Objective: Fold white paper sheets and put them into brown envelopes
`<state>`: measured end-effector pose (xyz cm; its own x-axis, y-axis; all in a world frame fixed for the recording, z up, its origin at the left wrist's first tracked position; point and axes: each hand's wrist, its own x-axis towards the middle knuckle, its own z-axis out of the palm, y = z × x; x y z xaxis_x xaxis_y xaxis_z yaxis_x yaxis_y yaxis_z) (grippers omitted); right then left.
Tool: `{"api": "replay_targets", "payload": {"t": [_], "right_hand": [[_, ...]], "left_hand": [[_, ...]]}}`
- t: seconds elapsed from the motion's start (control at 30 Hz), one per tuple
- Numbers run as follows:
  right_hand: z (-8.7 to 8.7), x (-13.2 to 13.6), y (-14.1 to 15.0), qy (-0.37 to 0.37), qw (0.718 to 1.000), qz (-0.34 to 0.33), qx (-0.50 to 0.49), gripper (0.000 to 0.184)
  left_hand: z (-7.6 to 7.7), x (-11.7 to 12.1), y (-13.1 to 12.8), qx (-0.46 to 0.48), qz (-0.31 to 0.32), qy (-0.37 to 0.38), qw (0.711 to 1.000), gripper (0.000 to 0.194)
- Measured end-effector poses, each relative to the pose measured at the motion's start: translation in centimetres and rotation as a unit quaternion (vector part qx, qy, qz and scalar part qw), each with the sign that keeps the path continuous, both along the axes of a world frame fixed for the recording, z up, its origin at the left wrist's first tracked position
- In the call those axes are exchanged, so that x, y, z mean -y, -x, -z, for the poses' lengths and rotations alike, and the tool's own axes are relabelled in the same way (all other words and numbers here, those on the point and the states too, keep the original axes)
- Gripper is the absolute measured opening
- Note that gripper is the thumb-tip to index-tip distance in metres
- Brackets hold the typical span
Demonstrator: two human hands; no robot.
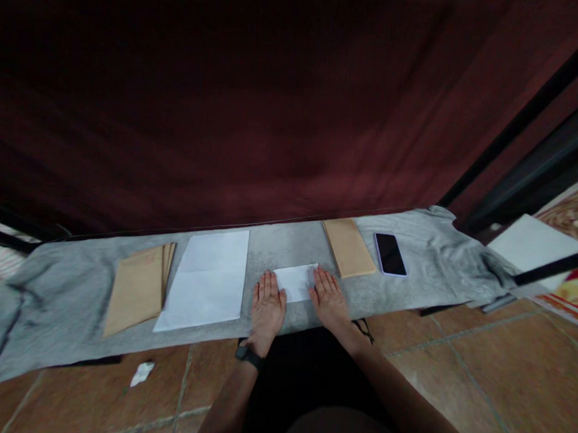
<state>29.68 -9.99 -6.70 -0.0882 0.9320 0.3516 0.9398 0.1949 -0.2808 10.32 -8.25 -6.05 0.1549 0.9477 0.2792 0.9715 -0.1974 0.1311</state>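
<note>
A small white piece of paper, which looks folded, lies flat on the grey cloth in front of me. My left hand rests palm down at its left end, fingers stretched out and pointing away from me. At the right end lies my right hand, also palm down, its fingertips over the paper's edge. Left of my left hand are larger white sheets with a crease across the middle. Just beyond my right hand sits a brown envelope.
Brown envelopes are stacked at the left of the grey cloth. A phone lies right of the single envelope. A dark red curtain hangs behind. On the tiled floor lies a crumpled white scrap.
</note>
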Motion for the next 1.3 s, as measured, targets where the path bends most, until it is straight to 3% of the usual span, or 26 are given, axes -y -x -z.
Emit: {"api": "replay_targets", "payload": {"t": [0.17, 0.37, 0.63, 0.97, 1.3], "right_hand": [[-0.7, 2.0, 1.6, 0.020, 0.994, -0.102, 0.016, 0.051], [-1.1, 3.1, 1.9, 0.033, 0.993, -0.106, 0.038, 0.050], [-1.0, 3.1, 1.7, 0.033, 0.992, -0.115, 0.046, 0.049], [-0.6, 3.3, 0.6, 0.020, 0.994, -0.094, 0.056, 0.051], [1.0, 3.7, -1.4, -0.040, 0.993, -0.073, 0.083, 0.059]], "left_hand": [[-0.3, 0.0, -0.1, 0.001, -0.002, 0.009, 1.000, 0.059], [-0.8, 0.2, 0.1, 0.024, 0.015, 0.001, 1.000, 0.058], [-0.8, 3.2, -0.4, 0.011, 0.152, 0.013, 0.988, 0.056], [-0.1, 4.3, 0.2, -0.007, 0.121, -0.010, 0.993, 0.063], [-0.1, 5.7, 1.5, -0.011, 0.088, -0.030, 0.996, 0.063]]}}
